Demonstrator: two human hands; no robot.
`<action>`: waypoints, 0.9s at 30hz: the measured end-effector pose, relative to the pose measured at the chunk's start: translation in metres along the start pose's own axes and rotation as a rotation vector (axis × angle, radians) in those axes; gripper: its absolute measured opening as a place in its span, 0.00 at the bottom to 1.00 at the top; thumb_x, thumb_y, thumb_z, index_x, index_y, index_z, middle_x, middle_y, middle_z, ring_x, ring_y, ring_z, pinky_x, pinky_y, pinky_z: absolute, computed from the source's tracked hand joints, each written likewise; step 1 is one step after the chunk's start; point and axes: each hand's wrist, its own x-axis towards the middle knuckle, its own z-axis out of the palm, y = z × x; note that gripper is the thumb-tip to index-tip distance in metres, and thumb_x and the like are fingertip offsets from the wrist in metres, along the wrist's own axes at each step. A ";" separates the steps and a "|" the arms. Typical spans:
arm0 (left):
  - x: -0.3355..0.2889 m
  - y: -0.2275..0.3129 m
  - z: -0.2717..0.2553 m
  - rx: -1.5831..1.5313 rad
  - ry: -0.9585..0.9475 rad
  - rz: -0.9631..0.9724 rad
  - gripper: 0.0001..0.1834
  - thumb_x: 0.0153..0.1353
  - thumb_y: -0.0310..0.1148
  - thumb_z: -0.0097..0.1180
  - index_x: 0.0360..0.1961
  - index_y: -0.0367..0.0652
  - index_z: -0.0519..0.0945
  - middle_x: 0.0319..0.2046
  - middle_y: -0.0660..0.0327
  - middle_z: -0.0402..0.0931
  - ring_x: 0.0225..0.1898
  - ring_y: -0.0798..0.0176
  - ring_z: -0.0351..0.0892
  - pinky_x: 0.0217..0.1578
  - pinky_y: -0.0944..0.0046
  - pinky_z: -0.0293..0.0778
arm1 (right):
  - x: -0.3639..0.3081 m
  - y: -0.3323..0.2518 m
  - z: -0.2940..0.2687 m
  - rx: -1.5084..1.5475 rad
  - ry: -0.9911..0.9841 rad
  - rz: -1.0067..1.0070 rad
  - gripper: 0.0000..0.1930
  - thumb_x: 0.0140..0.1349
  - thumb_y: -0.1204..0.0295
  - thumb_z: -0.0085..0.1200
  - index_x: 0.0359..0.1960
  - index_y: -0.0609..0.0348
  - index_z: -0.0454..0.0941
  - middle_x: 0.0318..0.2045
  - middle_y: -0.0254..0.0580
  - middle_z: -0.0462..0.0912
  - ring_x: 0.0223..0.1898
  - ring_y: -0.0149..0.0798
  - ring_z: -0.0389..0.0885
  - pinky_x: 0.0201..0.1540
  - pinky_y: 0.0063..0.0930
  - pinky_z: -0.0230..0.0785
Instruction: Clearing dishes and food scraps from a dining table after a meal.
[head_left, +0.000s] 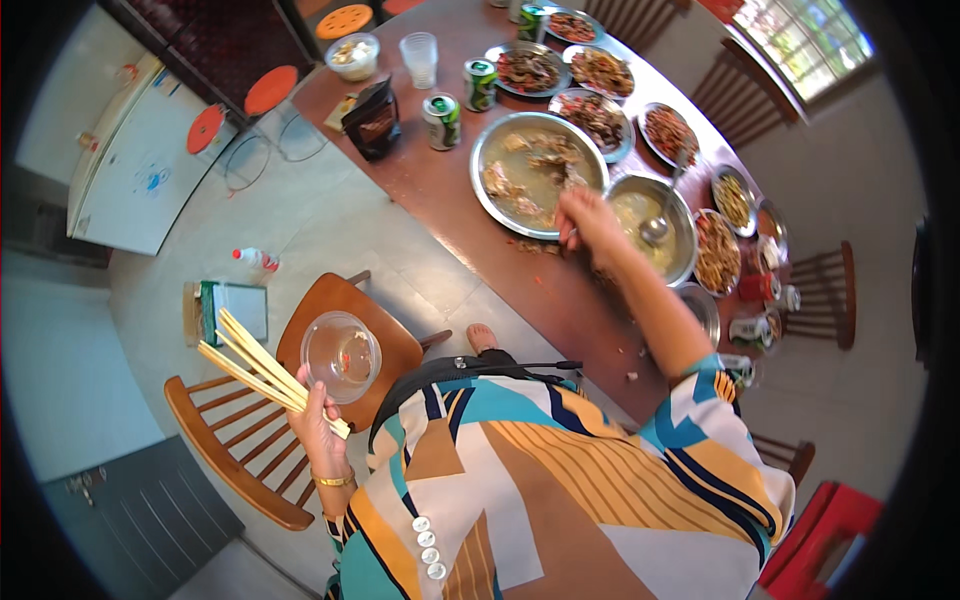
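Low on the left, my left hand point(318, 415) is closed round a bundle of pale chopsticks point(255, 368) and also grips the rim of a clear plastic bowl point(345, 345). A few red and pale scraps lie in that bowl. My right hand point(588, 222) reaches over the table, its fingers curled at the near right rim of a wide metal bowl point(480, 190). Cloudy broth and chunks of meat fill this basin. Whether anything is pinched in those fingers cannot be made out. Beside the hand stands a smaller metal bowl point(690, 245) of broth with a ladle point(654, 231) in it.
Several plates of food point(718, 252) line the brown table point(440, 215). Green cans point(441, 121), a black pouch point(372, 120) and a clear cup point(419, 60) stand towards its far left. A wooden chair point(330, 300) is close by my left hand; scraps lie along the table edge.
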 end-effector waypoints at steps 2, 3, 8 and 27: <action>0.008 -0.003 -0.002 0.015 -0.084 -0.021 0.20 0.53 0.19 0.50 0.49 0.36 0.69 0.21 0.67 0.67 0.15 0.79 0.62 0.12 0.81 0.59 | -0.036 0.035 0.007 0.194 0.032 0.152 0.10 0.62 0.64 0.41 0.28 0.56 0.68 0.17 0.33 0.73 0.13 0.25 0.71 0.11 0.16 0.61; 0.014 -0.002 -0.003 0.028 -0.135 -0.034 0.20 0.53 0.19 0.50 0.49 0.36 0.70 0.21 0.66 0.67 0.14 0.79 0.62 0.12 0.82 0.60 | -0.040 0.051 0.008 0.253 0.068 0.225 0.11 0.62 0.62 0.41 0.34 0.58 0.66 0.20 0.34 0.74 0.15 0.28 0.72 0.13 0.19 0.64; 0.016 0.005 0.005 0.038 -0.207 -0.031 0.19 0.51 0.18 0.51 0.47 0.36 0.70 0.23 0.66 0.69 0.13 0.78 0.63 0.11 0.81 0.61 | -0.002 0.103 0.002 0.544 0.327 0.339 0.14 0.63 0.63 0.36 0.41 0.62 0.61 0.26 0.42 0.74 0.23 0.37 0.77 0.20 0.28 0.74; -0.005 -0.007 -0.018 0.128 -0.072 -0.017 0.18 0.51 0.18 0.51 0.46 0.36 0.71 0.23 0.66 0.69 0.13 0.78 0.64 0.11 0.81 0.62 | 0.045 0.091 0.048 0.591 0.612 0.246 0.03 0.58 0.72 0.41 0.29 0.55 0.65 0.12 0.33 0.65 0.10 0.28 0.62 0.07 0.23 0.50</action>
